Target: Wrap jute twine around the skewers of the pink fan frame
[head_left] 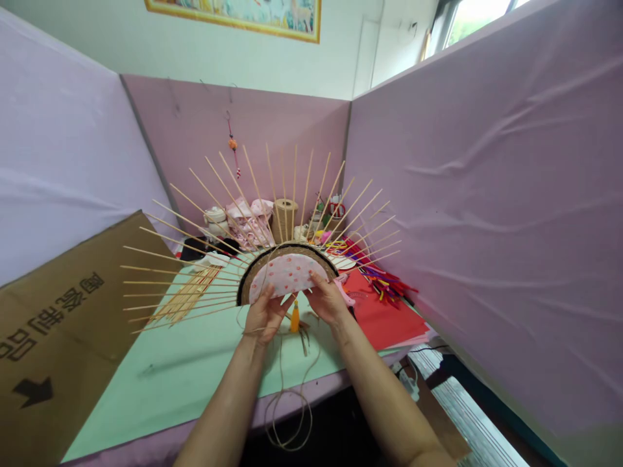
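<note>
Both my hands hold up a half-round woven piece (248, 275) with a dark band along its curved edge. Thin wooden sticks (283, 172) fan out from that edge like rays. A pink fabric panel with red dots (292, 274) covers its middle. My left hand (265, 316) grips the lower left edge, thumb on the fabric. My right hand (327, 297) grips the lower right edge the same way. A loose string (287, 390) hangs in loops below my hands past the table edge. Between my wrists, a yellow tassel (294, 318) shows on the table.
A bundle of sticks (192, 292) lies left on the green table top (195, 366). Red sheets (382, 314) and coloured pipe cleaners (374, 269) lie right. Behind stand a twine spool (283, 220) and pink cloth (248, 220). A cardboard box (73, 337) leans left; partitions surround the table.
</note>
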Available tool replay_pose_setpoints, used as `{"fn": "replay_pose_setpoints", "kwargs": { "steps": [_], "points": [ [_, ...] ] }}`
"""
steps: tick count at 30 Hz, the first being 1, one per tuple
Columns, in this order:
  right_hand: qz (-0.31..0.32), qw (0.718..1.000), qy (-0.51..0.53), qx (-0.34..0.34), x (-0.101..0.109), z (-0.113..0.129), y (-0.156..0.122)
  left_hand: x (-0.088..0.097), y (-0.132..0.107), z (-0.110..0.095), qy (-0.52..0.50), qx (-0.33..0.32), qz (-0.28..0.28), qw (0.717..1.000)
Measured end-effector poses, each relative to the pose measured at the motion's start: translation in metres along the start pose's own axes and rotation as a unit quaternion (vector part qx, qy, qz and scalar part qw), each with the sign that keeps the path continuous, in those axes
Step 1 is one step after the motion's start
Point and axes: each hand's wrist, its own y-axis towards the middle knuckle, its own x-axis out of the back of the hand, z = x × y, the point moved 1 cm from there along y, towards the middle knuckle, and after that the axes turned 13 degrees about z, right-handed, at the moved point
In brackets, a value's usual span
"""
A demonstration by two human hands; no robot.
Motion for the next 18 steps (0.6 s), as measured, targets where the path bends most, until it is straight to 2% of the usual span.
{"fn": "replay_pose_setpoints", "kwargs": {
  "steps": [5,8,10,12,14,18],
  "points": [
    [-0.004,0.999,-0.031,-0.038,0.003,-0.002,0.0,0.003,0.006,-0.002,0.031,-0.003,0.003,1.0],
    [-0.017,0.984,-0.165,-0.067,0.006,0.0,-0.007,0.002,0.014,-0.008,0.034,-0.044,0.012,0.998],
    [-0.049,0.95,-0.306,-0.051,0.003,0.003,-0.015,0.003,0.02,-0.013,0.043,-0.073,0.022,0.996],
    [-0.071,0.895,-0.44,0.014,-0.007,0.008,-0.021,0.005,0.023,-0.015,0.055,-0.096,0.022,0.994],
    [-0.049,0.844,-0.527,0.085,-0.025,0.011,-0.023,0.009,0.024,-0.014,0.071,-0.109,0.021,0.991],
    [0.02,0.78,-0.605,0.158,-0.069,0.003,-0.011,0.017,0.022,-0.004,0.109,-0.12,0.007,0.987]
  ]
}}
